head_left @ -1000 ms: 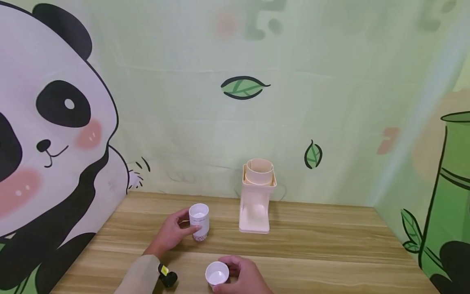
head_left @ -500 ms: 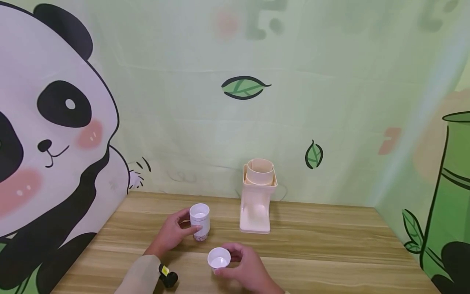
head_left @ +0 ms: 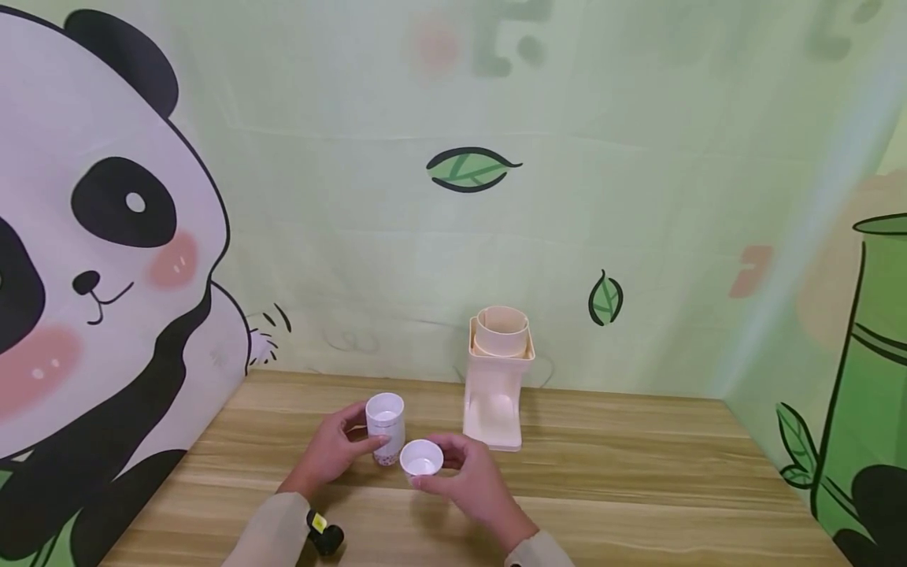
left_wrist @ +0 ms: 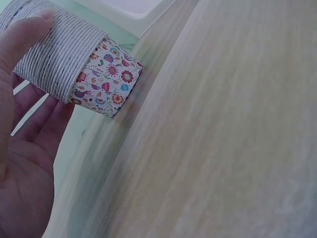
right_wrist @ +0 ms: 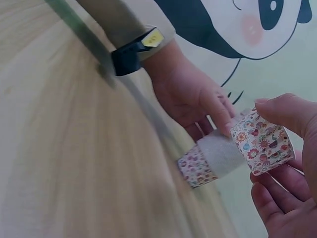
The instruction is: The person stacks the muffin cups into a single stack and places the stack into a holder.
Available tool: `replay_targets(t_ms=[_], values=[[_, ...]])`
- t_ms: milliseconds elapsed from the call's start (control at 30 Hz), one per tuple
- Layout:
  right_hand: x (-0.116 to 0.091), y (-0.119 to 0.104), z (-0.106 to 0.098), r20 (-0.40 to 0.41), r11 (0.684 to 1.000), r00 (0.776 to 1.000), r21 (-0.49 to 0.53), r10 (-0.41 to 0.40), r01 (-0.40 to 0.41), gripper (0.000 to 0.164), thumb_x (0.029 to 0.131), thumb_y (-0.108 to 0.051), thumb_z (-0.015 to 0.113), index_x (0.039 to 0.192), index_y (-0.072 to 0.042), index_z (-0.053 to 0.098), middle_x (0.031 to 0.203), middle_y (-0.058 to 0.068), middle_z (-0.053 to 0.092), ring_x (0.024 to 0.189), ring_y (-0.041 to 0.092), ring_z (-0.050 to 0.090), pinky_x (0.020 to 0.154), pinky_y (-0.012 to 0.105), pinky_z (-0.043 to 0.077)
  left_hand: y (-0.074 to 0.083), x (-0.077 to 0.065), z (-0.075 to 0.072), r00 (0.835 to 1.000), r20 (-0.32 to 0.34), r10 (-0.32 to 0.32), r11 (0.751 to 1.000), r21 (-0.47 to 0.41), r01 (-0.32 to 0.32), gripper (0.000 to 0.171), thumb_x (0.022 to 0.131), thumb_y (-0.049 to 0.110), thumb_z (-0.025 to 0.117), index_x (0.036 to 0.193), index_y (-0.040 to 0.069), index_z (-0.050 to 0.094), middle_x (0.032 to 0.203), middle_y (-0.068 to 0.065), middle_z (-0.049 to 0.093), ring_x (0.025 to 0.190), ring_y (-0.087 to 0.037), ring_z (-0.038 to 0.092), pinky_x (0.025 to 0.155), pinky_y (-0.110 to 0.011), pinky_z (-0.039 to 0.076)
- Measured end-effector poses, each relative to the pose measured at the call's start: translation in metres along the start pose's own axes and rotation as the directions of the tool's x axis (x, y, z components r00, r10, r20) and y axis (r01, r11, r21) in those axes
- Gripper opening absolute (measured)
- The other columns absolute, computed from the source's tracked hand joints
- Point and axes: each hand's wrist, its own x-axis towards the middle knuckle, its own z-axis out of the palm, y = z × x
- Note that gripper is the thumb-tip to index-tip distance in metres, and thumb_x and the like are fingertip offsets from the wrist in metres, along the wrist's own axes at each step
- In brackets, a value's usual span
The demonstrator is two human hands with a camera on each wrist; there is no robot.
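Observation:
My left hand (head_left: 333,450) grips a stack of nested paper cups (head_left: 386,429), which stands mouth up on the table. Many close white rims show on the stack in the left wrist view, with a floral print (left_wrist: 110,74) on the lowest cup. Between thumb and fingers, my right hand (head_left: 471,476) holds a single paper cup (head_left: 421,460) just right of the stack, its mouth upward. The same flower pattern covers this single cup (right_wrist: 264,141) in the right wrist view. There it partly hides the stack, so I cannot tell whether the two touch.
Behind the hands, a pale pink stand (head_left: 492,405) with a round open tube (head_left: 501,331) on top stands near the back of the wooden table (head_left: 638,472). A printed panda backdrop (head_left: 340,197) rises behind the table. A black wrist device (head_left: 326,535) sits at the left sleeve.
My right hand has carried the single cup forward, away from me, until it is beside the stack. The left hand and the stack have stayed in place.

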Motion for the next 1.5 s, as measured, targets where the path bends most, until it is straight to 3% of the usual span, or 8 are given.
replay_targets(t_ms=[400, 633, 833, 1033, 1300, 1500], values=[[0.025, -0.017, -0.004, -0.045, 0.998, 0.998, -0.030, -0.049, 0.047, 0.052, 0.077, -0.018, 0.091, 0.122, -0.003, 0.070, 0.112, 0.012, 0.075, 0.102, 0.021, 0.071, 0.095, 0.036, 0.060, 0.003, -0.001, 0.002, 1.000, -0.002, -0.022, 1.000, 0.000, 0.022, 0.065, 0.085, 0.023, 0.086, 0.142, 0.011, 0.059, 0.130, -0.014, 0.069, 0.119, -0.029, 0.067, 0.103, -0.036, 0.057], [0.039, -0.026, -0.001, -0.040, 0.997, 0.997, -0.018, -0.070, 0.069, 0.050, 0.079, -0.018, 0.090, 0.123, -0.006, 0.070, 0.115, 0.011, 0.074, 0.106, 0.021, 0.070, 0.097, 0.035, 0.059, 0.003, 0.000, 0.001, 0.999, -0.004, -0.040, 0.999, -0.001, 0.040, 0.065, 0.084, 0.026, 0.086, 0.142, 0.012, 0.059, 0.131, -0.012, 0.069, 0.120, -0.028, 0.066, 0.104, -0.037, 0.056], [0.052, -0.029, 0.002, -0.049, 0.998, 0.997, -0.021, -0.057, 0.057, 0.052, 0.080, -0.021, 0.089, 0.126, -0.008, 0.069, 0.117, 0.009, 0.074, 0.109, 0.023, 0.070, 0.101, 0.046, 0.057, 0.002, 0.000, 0.000, 0.999, -0.010, -0.043, 0.999, -0.001, 0.043, 0.066, 0.084, 0.026, 0.086, 0.142, 0.012, 0.059, 0.132, -0.011, 0.069, 0.121, -0.027, 0.066, 0.104, -0.035, 0.056], [0.062, -0.031, 0.007, -0.058, 0.999, 0.997, -0.032, -0.045, 0.043, 0.054, 0.080, -0.023, 0.089, 0.127, -0.009, 0.069, 0.117, 0.008, 0.074, 0.109, 0.024, 0.070, 0.098, 0.039, 0.059, 0.003, -0.001, 0.000, 0.999, -0.008, -0.040, 0.999, 0.001, 0.040, 0.064, 0.085, 0.026, 0.086, 0.142, 0.013, 0.059, 0.132, -0.010, 0.069, 0.121, -0.027, 0.066, 0.105, -0.036, 0.055], [0.073, -0.031, 0.014, -0.052, 0.999, 0.998, -0.032, -0.041, 0.039, 0.055, 0.080, -0.026, 0.089, 0.128, -0.009, 0.068, 0.116, 0.008, 0.075, 0.110, 0.023, 0.070, 0.100, 0.041, 0.058, 0.003, -0.001, 0.001, 1.000, -0.004, -0.024, 1.000, -0.017, 0.024, 0.062, 0.085, 0.022, 0.085, 0.141, 0.010, 0.060, 0.130, -0.013, 0.069, 0.119, -0.026, 0.067, 0.102, -0.032, 0.056], [0.081, -0.031, 0.019, -0.051, 0.999, 0.998, -0.011, -0.040, 0.040, 0.060, 0.080, -0.025, 0.089, 0.131, -0.007, 0.066, 0.118, 0.008, 0.075, 0.111, 0.023, 0.071, 0.100, 0.039, 0.058, 0.003, -0.001, 0.000, 1.000, 0.001, -0.023, 1.000, -0.008, 0.023, 0.063, 0.086, 0.025, 0.084, 0.142, 0.011, 0.059, 0.133, -0.013, 0.068, 0.121, -0.028, 0.066, 0.104, -0.038, 0.056]])
